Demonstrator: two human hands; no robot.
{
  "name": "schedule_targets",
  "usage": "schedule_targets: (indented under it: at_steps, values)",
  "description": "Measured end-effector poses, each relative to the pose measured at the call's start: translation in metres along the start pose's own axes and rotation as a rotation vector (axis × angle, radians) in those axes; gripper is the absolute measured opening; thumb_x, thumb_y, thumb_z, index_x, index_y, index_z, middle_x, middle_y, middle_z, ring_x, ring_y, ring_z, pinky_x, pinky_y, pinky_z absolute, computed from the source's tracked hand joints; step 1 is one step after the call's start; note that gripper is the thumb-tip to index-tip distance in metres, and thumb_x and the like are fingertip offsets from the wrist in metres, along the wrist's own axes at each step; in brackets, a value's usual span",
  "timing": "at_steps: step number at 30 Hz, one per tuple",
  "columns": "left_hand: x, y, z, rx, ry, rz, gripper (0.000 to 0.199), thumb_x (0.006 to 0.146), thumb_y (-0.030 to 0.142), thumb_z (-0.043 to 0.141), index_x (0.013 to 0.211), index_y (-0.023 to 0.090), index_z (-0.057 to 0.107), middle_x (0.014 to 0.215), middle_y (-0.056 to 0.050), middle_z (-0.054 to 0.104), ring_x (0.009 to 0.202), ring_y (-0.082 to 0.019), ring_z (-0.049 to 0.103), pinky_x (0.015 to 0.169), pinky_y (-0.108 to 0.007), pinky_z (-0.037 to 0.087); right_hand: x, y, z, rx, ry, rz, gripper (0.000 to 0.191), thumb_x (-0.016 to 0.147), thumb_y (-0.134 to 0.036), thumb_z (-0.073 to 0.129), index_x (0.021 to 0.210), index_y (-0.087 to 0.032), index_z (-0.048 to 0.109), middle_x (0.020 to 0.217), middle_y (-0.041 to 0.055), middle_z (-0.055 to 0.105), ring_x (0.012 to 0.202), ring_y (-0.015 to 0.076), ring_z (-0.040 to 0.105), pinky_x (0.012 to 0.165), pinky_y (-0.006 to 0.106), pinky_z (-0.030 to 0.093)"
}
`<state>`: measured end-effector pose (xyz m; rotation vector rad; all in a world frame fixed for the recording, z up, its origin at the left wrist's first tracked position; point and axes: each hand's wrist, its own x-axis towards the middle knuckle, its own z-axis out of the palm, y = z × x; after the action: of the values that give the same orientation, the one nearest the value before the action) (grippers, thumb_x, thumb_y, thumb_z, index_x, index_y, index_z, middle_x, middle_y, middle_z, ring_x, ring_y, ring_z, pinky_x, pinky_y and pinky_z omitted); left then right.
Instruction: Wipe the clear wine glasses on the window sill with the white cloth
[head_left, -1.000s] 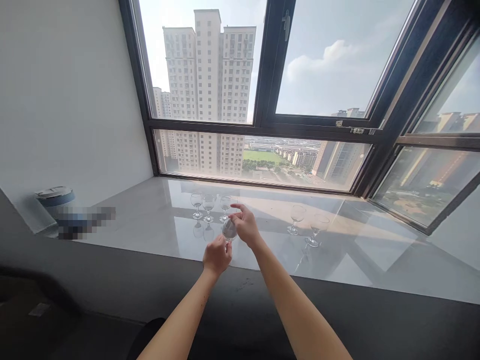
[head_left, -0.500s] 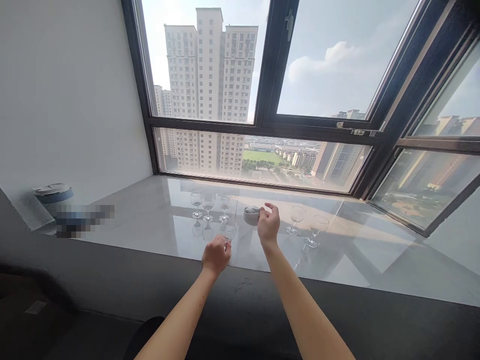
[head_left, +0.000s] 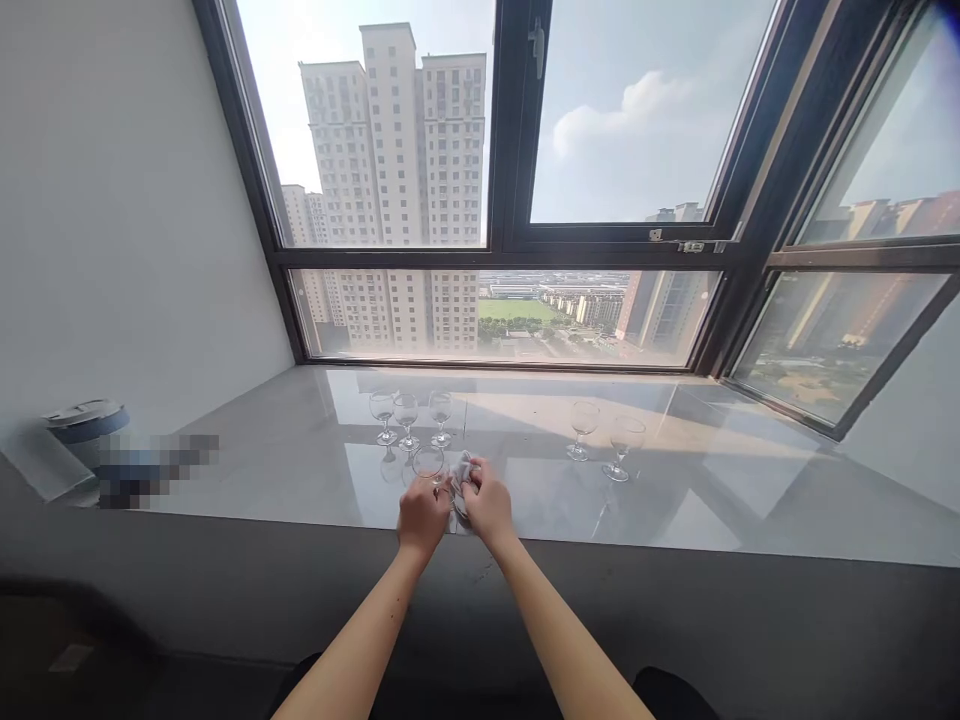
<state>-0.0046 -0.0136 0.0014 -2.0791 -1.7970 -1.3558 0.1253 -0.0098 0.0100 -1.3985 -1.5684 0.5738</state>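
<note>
My left hand point(head_left: 421, 518) is closed around the lower part of a stemmed glass point(head_left: 429, 462), whose clear bowl shows above the fingers. Right beside it, my right hand point(head_left: 490, 502) pinches a crumpled pale grey cloth point(head_left: 462, 474). The two hands almost meet near the front edge of the sill, and the cloth is close to the glass. Whether cloth and glass touch is hidden by my fingers. Just behind the left hand stand three upright stemmed glasses, the nearest of them this middle glass point(head_left: 406, 412).
Two more stemmed glasses, one point(head_left: 584, 420) farther back and one point(head_left: 622, 440) nearer, stand to the right on the glossy sill point(head_left: 540, 490). A lidded container point(head_left: 86, 425) sits at the far left by the wall. A dark-framed window point(head_left: 510, 258) rises behind the sill.
My right hand has brought the cloth from the middle of the sill down and left, beside the glass in my left hand. The left hand keeps its hold. The view has shifted slightly.
</note>
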Motion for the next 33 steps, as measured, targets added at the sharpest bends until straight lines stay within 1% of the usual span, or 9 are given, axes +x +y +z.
schedule_targets:
  at_steps: [4, 8, 12, 18, 22, 24, 27, 30, 33]
  values:
    - [0.004, -0.001, -0.002, -0.050, 0.091, -0.027, 0.034, 0.093, 0.040, 0.043, 0.092, 0.018, 0.069, 0.096, -0.010, 0.069, 0.088, -0.021, 0.065, 0.072, -0.028, 0.047, 0.000, 0.001, -0.002, 0.090, 0.065, 0.031, 0.037, 0.079, -0.023, 0.053, 0.116, -0.024, 0.049, 0.085, 0.0002, 0.072, 0.083, 0.0197, 0.067, 0.073, 0.028, 0.045]
    - [0.007, -0.003, -0.002, -0.083, 0.110, -0.036, 0.034, 0.092, 0.040, 0.045, 0.092, 0.017, 0.069, 0.097, -0.011, 0.069, 0.092, -0.022, 0.065, 0.077, -0.031, 0.049, -0.002, 0.001, -0.002, 0.165, 0.034, -0.028, 0.043, 0.076, -0.023, 0.057, 0.118, -0.024, 0.048, 0.079, -0.0012, 0.070, 0.076, 0.0192, 0.066, 0.070, 0.028, 0.047]
    - [0.008, -0.003, 0.000, -0.115, 0.110, -0.071, 0.034, 0.091, 0.042, 0.045, 0.093, 0.017, 0.069, 0.099, -0.011, 0.069, 0.092, -0.023, 0.065, 0.078, -0.032, 0.049, -0.006, 0.004, 0.001, 0.191, 0.066, -0.080, 0.045, 0.075, -0.021, 0.055, 0.119, -0.022, 0.047, 0.082, 0.0002, 0.067, 0.076, 0.0186, 0.065, 0.071, 0.029, 0.049]
    - [0.011, -0.003, -0.009, -0.227, 0.149, -0.223, 0.036, 0.089, 0.046, 0.046, 0.086, 0.017, 0.068, 0.097, -0.011, 0.070, 0.086, -0.022, 0.066, 0.076, -0.031, 0.048, -0.006, 0.005, 0.009, 0.054, 0.240, -0.072, 0.047, 0.074, -0.021, 0.056, 0.121, -0.020, 0.046, 0.092, 0.0059, 0.063, 0.086, 0.0222, 0.062, 0.077, 0.035, 0.049]
    - [0.013, -0.004, -0.018, -0.387, 0.018, -0.337, 0.040, 0.086, 0.050, 0.049, 0.069, 0.018, 0.066, 0.073, -0.006, 0.069, 0.064, -0.017, 0.063, 0.063, -0.027, 0.044, -0.006, 0.003, 0.008, 0.168, 0.112, -0.121, 0.043, 0.078, -0.022, 0.055, 0.120, -0.021, 0.047, 0.085, 0.0028, 0.063, 0.079, 0.0196, 0.063, 0.073, 0.032, 0.050]
    - [0.015, 0.001, -0.021, -0.458, -0.083, -0.305, 0.038, 0.084, 0.049, 0.052, 0.064, 0.018, 0.064, 0.065, -0.004, 0.067, 0.060, -0.016, 0.061, 0.061, -0.026, 0.042, -0.007, 0.003, 0.005, 0.241, 0.041, -0.147, 0.042, 0.078, -0.023, 0.056, 0.119, -0.022, 0.048, 0.082, 0.0015, 0.064, 0.076, 0.0185, 0.064, 0.073, 0.031, 0.051]
    - [0.020, 0.016, -0.023, -0.537, -0.191, -0.263, 0.034, 0.082, 0.046, 0.054, 0.067, 0.018, 0.065, 0.062, -0.002, 0.066, 0.058, -0.015, 0.060, 0.059, -0.025, 0.042, -0.007, 0.004, -0.001, 0.396, -0.010, -0.110, 0.044, 0.077, -0.023, 0.056, 0.119, -0.021, 0.047, 0.083, 0.0023, 0.067, 0.075, 0.0184, 0.065, 0.071, 0.030, 0.052]
    - [0.027, 0.026, -0.021, -0.486, -0.163, -0.277, 0.031, 0.083, 0.044, 0.052, 0.071, 0.018, 0.065, 0.062, -0.002, 0.066, 0.058, -0.015, 0.060, 0.060, -0.026, 0.041, -0.006, 0.008, -0.008, 0.572, -0.039, -0.029, 0.047, 0.075, -0.022, 0.054, 0.121, -0.020, 0.044, 0.088, 0.0042, 0.069, 0.078, 0.0188, 0.067, 0.069, 0.029, 0.053]
    - [0.029, 0.023, -0.017, -0.359, -0.125, -0.244, 0.028, 0.084, 0.039, 0.052, 0.070, 0.018, 0.065, 0.068, -0.003, 0.068, 0.063, -0.016, 0.060, 0.063, -0.027, 0.041, -0.006, 0.010, -0.011, 0.609, -0.062, 0.004, 0.049, 0.071, -0.021, 0.056, 0.118, -0.019, 0.045, 0.084, 0.0041, 0.069, 0.075, 0.0188, 0.066, 0.068, 0.030, 0.054]
